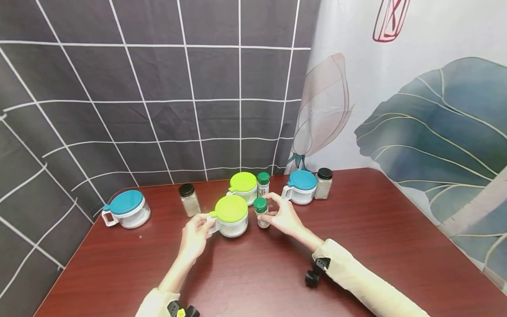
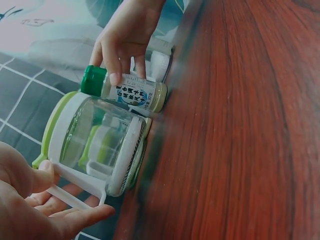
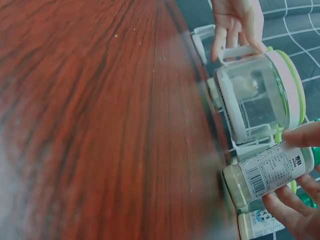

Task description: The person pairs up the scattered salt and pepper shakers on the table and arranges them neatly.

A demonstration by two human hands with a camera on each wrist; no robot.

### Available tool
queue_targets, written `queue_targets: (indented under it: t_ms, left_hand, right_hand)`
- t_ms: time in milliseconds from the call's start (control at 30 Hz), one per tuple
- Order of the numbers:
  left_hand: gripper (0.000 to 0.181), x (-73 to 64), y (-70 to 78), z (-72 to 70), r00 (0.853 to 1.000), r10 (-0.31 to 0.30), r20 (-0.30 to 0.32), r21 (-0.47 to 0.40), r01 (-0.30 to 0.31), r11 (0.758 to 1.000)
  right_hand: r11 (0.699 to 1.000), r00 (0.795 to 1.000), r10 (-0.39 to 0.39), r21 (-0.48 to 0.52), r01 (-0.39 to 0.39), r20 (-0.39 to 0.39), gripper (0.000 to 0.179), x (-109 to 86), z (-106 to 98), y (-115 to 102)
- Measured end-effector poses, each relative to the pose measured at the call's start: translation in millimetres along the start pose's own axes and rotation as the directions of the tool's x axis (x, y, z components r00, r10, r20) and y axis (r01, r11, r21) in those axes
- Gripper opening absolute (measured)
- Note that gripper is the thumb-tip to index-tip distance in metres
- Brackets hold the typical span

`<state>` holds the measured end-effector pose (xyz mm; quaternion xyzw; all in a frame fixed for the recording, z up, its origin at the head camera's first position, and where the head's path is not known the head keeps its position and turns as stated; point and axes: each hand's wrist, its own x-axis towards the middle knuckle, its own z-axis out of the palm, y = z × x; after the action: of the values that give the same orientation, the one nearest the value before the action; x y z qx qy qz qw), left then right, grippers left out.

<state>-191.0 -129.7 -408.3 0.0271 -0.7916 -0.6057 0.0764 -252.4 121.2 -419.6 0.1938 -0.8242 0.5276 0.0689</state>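
Note:
My left hand (image 1: 193, 235) holds the white handle of a clear seasoning jar with a lime-green lid (image 1: 231, 209). In the left wrist view the thumb presses the top of the handle (image 2: 80, 180), with fingers beneath and behind it. To the jar's right, my right hand (image 1: 286, 216) grips a small green-capped seasoning bottle (image 1: 261, 212) between thumb and fingers. The right wrist view shows the bottle's printed label and barcode (image 3: 267, 170), and pale contents at its base. Jar and bottle stand side by side, close together.
Behind them are a second lime-lidded jar (image 1: 243, 182) and another green-capped bottle (image 1: 263, 184). A blue-lidded jar (image 1: 302, 187) and a black-capped bottle (image 1: 323, 184) stand right. Leftward are a black-capped bottle (image 1: 190, 200) and a blue-lidded jar (image 1: 127, 209). A gridded curtain (image 1: 158, 79) hangs behind the table (image 1: 253, 273).

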Motion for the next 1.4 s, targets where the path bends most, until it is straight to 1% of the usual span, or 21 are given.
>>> queue_targets:
  t_ms: [167, 467, 633, 833, 1033, 1100, 1400]
  left_hand:
    - [0.021, 1.2, -0.8, 3.8, 1.000, 0.001, 0.002, -0.006, -0.001, 1.000]
    - [0.021, 4.0, -3.0, 10.4, 1.000, 0.006, -0.005, -0.006, -0.006, 1.000]
    - [0.022, 5.6, -3.1, 13.2, 1.000, 0.018, -0.010, 0.006, -0.018, 1.000]
    - [0.022, 7.8, -3.2, 18.4, 1.000, 0.018, -0.017, 0.014, -0.017, 1.000]
    - [0.022, 8.8, -3.3, 22.7, 1.000, 0.018, -0.019, 0.020, -0.018, 1.000]
    - [0.021, 9.0, -3.5, 24.0, 1.000, 0.010, -0.017, 0.017, -0.009, 1.000]
    - [0.021, 10.9, -5.1, 32.0, 1.000, 0.009, -0.008, 0.025, -0.009, 1.000]
  right_hand:
    - [0.999, 0.999, 0.031, 0.005, -0.031, -0.003, 0.043, -0.4, -3, 1]
    - [0.999, 0.998, 0.050, 0.001, -0.050, -0.025, 0.044, 1.9, -9, 4]
    - [0.998, 0.998, 0.062, 0.024, -0.062, -0.017, 0.045, 3.3, -12, 7]
    - [0.996, 0.998, 0.070, 0.047, -0.070, -0.004, 0.046, 3.1, -14, 6]
    - [0.998, 0.998, 0.065, -0.014, -0.066, -0.016, 0.048, 3.0, -15, 7]
    - [0.997, 0.998, 0.065, -0.033, -0.066, -0.023, 0.048, 2.7, -15, 8]
    - [0.997, 0.997, 0.073, -0.025, -0.074, -0.030, 0.047, 1.3, -15, 7]
